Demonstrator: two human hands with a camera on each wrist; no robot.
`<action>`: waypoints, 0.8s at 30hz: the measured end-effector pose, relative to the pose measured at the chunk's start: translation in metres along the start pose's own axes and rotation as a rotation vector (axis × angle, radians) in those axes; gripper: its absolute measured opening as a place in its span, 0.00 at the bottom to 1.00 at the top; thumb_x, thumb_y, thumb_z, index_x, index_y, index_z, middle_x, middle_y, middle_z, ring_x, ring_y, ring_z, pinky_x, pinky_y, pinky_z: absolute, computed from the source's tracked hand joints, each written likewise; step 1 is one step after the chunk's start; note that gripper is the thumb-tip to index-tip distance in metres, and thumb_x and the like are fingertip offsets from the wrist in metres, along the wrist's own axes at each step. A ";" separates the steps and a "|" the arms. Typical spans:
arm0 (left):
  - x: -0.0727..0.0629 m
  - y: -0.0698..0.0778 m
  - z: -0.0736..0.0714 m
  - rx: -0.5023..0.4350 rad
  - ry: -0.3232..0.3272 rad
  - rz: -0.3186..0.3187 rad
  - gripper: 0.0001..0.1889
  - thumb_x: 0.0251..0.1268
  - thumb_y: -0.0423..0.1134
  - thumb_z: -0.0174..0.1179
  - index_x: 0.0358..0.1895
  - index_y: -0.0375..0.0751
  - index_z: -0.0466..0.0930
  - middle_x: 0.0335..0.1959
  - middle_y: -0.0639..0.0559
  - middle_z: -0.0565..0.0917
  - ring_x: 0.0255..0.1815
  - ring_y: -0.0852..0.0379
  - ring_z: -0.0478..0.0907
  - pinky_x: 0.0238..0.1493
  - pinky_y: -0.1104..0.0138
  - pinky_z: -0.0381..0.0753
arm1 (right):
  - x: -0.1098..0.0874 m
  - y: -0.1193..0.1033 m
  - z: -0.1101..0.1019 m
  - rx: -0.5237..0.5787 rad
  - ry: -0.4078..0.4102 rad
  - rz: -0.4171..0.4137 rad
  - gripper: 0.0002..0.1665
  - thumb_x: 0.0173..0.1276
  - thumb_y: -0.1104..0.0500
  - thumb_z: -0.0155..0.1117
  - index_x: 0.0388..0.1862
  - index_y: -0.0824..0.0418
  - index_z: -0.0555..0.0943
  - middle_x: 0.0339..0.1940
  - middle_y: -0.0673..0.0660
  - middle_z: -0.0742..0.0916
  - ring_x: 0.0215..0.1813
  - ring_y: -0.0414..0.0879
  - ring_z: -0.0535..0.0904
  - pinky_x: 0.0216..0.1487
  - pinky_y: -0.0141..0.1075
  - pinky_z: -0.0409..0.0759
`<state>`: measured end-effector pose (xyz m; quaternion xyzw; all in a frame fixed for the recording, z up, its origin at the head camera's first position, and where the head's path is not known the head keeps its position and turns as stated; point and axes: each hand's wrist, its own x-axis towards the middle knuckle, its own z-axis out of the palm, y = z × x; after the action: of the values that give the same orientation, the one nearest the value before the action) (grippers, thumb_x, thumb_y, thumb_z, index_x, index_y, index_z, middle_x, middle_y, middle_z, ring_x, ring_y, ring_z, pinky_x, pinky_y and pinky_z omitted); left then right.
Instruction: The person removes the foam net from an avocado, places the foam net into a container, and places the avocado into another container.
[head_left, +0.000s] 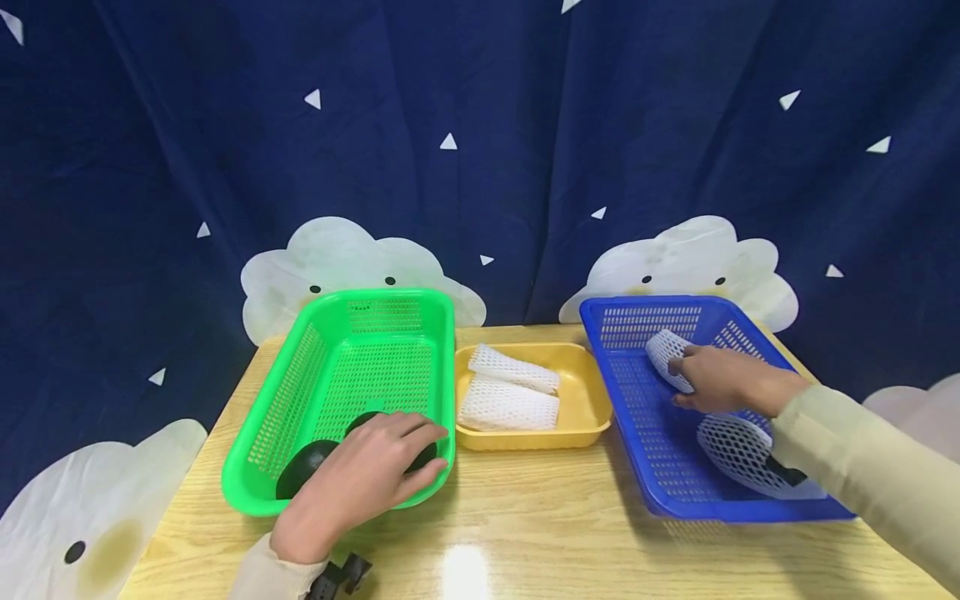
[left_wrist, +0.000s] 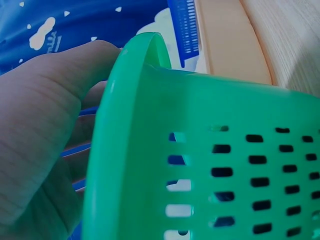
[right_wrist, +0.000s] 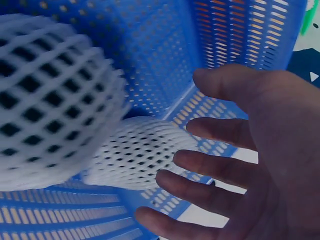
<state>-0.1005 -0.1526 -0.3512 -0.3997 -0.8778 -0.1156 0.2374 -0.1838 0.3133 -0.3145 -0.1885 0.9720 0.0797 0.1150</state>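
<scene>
In the head view, the left grip [head_left: 367, 471] lay over the near right part of the green basket [head_left: 447, 358], covering much of one dark item [head_left: 361, 422]; another dark item [head_left: 306, 468] sat to its left. Some of the covered one showed between thumb and fingers, but whether they were clamped on it or merely resting, I could not tell. Handling it well called for thumb and fingers on opposite sides of the rounded body, then a lift clear of the rim. On the worktop [head_left: 540, 492], the yellow tray [head_left: 587, 392] stood between the baskets with two white nets [head_left: 510, 406] in it. The right grip [head_left: 716, 379] reached into the blue basket [head_left: 633, 392] at the far wrapped item [head_left: 664, 355], while the near wrapped item [head_left: 731, 450] lay beside the sleeve [head_left: 847, 450]. In the left wrist view, the green wall hid the left fingertips; passing well above that rim would have avoided a knock. In the right wrist view, thumb and fingers stood apart and nearly straight, reaching across one end of the far wrapped item, contact unclear. Light pressure along its sides suited the soft mesh best, with the forearm held off the near one.
</scene>
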 end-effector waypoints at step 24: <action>0.000 0.000 0.000 0.012 0.009 0.004 0.11 0.62 0.48 0.72 0.43 0.49 0.89 0.38 0.59 0.88 0.38 0.61 0.86 0.42 0.63 0.86 | -0.040 0.024 0.019 0.140 -0.211 0.014 0.35 0.67 0.43 0.71 0.61 0.67 0.80 0.52 0.69 0.88 0.55 0.69 0.84 0.56 0.65 0.82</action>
<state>-0.1004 -0.1524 -0.3506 -0.3994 -0.8767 -0.1116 0.2439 -0.1535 0.3527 -0.3203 -0.1635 0.9590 0.0318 0.2291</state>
